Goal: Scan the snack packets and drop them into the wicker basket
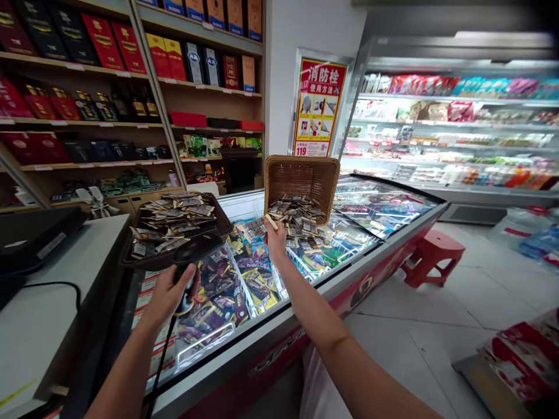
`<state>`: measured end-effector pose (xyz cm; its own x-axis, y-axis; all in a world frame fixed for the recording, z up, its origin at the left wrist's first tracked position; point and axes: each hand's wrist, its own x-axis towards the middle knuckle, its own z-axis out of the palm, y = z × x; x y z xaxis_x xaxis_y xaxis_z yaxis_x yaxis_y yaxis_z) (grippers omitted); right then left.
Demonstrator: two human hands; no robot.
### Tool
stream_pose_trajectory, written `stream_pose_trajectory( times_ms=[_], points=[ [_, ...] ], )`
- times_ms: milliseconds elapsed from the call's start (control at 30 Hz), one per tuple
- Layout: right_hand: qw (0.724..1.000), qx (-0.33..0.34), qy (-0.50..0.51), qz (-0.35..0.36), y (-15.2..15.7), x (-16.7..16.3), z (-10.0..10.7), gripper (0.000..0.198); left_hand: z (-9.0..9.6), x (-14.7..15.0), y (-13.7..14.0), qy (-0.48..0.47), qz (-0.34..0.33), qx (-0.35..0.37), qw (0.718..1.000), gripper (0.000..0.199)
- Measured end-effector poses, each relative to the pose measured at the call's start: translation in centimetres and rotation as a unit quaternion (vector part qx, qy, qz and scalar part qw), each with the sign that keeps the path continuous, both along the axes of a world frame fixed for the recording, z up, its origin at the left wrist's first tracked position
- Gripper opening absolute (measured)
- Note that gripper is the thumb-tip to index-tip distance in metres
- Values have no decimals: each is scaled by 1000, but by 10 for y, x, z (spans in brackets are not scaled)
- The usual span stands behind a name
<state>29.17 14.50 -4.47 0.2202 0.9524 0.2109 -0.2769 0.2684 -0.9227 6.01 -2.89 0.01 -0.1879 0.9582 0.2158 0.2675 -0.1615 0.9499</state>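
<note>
My left hand (168, 294) is wrapped round the handle of a black barcode scanner (198, 249), whose cord hangs down along my forearm. The scanner's head is beside a dark brown wicker basket (223, 216) piled with small flat packets (179, 212). My right hand (276, 241) pinches a small pale-edged packet (271, 222) at the near side of a tan wicker basket (302, 173). This basket is tipped toward me, and many similar packets (301, 212) lie in it and spill onto the glass top.
Both baskets rest on a glass-topped chest freezer (349, 308) filled with ice cream packs. A white counter (39, 326) with a black device stands at left. Shelves of boxed bottles (100, 41) rise behind. A red stool (434, 256) and water bottles (524, 230) are on the right floor.
</note>
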Motion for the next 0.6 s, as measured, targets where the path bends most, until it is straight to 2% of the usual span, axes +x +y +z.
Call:
stream_pose_trajectory(
  times_ms=[33,100,233,600],
  points=[
    [1000,7,1,3,0,0,1,36,0,2,0,12,-38,-13,999,50],
    [1000,10,3,7,1,1,3,35,0,5,-1,24,-60,-34,997,53],
    [1000,-10,-1,-1,0,4,4,35,0,8,1,32,-66,-38,997,56],
    [1000,-1,-9,2,-5,3,4,35,-11,0,5,39,-67,-26,997,52]
  ],
)
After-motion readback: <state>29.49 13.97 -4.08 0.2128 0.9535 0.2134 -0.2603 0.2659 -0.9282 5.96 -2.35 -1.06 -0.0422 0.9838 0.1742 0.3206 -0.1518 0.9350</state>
